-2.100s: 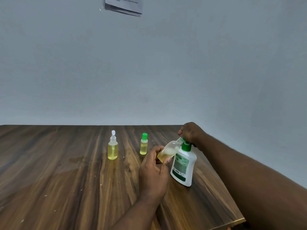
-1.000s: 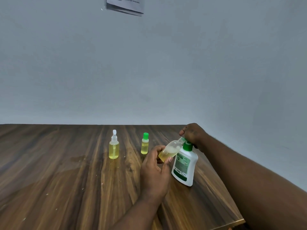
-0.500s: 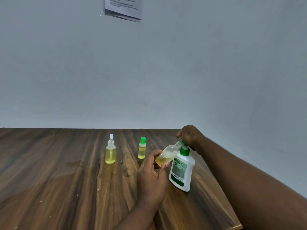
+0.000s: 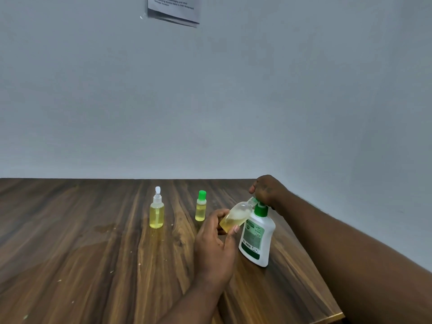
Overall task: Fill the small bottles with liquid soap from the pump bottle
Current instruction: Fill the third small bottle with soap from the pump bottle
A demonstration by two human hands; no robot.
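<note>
A white pump bottle with a green collar and a green label stands on the wooden table, right of centre. My right hand rests closed over its pump head, hiding it. My left hand holds a small clear bottle, tilted, its open mouth up at the pump's spout; yellow soap fills its lower part. Further left stand two small bottles of yellow soap: one with a white spray top, one with a green cap.
The table's right edge runs close past the pump bottle, and its near right corner is in view. A grey wall rises behind the table, with a paper notice high up. Pale specks and a faint wet patch mark the wood.
Both hands and the bottles keep the same hold and pose. The view has shifted slightly, so everything sits a little lower and further left in the frame.
</note>
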